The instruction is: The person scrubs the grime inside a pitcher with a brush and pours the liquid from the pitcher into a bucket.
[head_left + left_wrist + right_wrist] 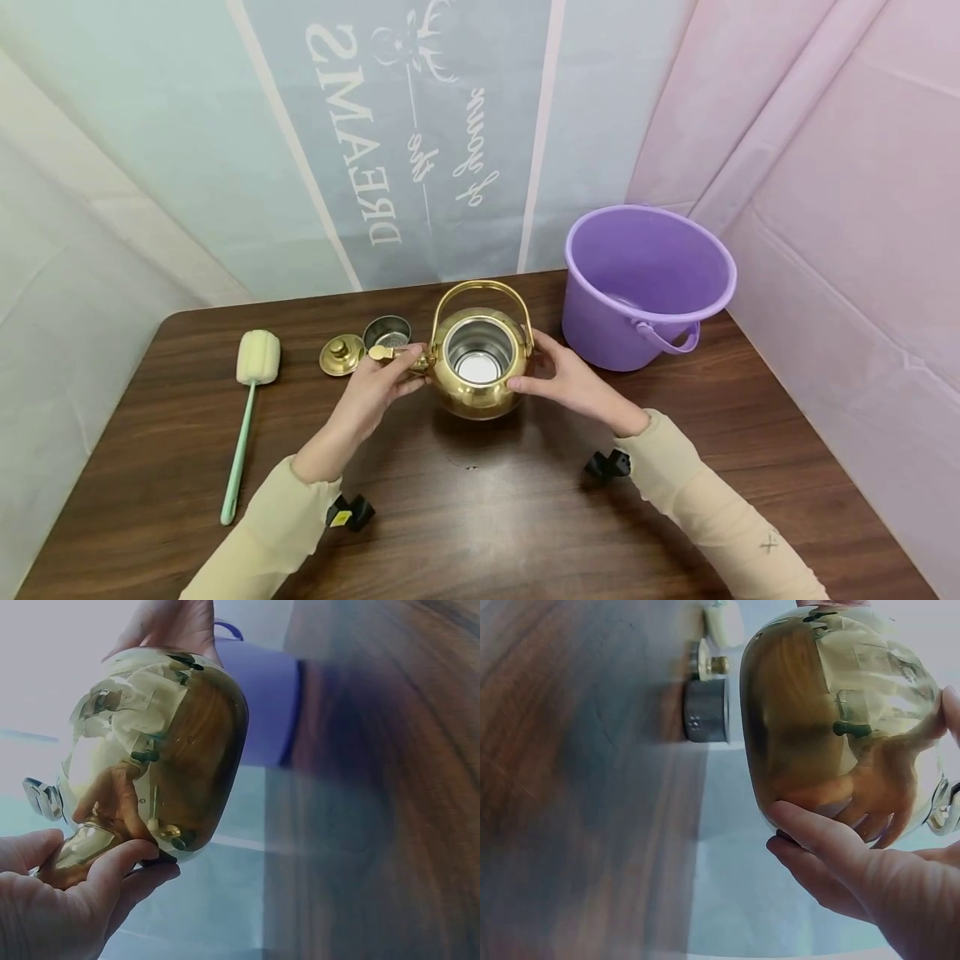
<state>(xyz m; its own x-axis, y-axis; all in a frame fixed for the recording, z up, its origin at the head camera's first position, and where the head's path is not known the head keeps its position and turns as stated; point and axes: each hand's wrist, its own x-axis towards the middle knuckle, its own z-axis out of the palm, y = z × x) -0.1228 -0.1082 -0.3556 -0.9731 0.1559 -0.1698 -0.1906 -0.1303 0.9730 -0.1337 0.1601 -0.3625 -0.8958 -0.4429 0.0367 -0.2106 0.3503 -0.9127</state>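
Observation:
A shiny gold teapot (480, 404), lidless and with its bail handle upright, is held clear of the table between two hands. My left hand (375, 387) grips the teapot by its spout, thumb on one side and fingers on the other, as the left wrist view shows. On the opposite side, my right hand (566, 379) holds the rounded body, thumb in front and fingers spread around the back and underside. Inside the open mouth a steel interior shows. Left of the teapot lie its gold lid (341, 355) and a metal strainer cup (386, 327).
A purple bucket (600, 329) stands at the back right, its handle hanging down in front. At the left lies a sponge brush (258, 358) with a long green handle. Printed curtains (465, 225) border the brown wooden table (480, 533) at the back.

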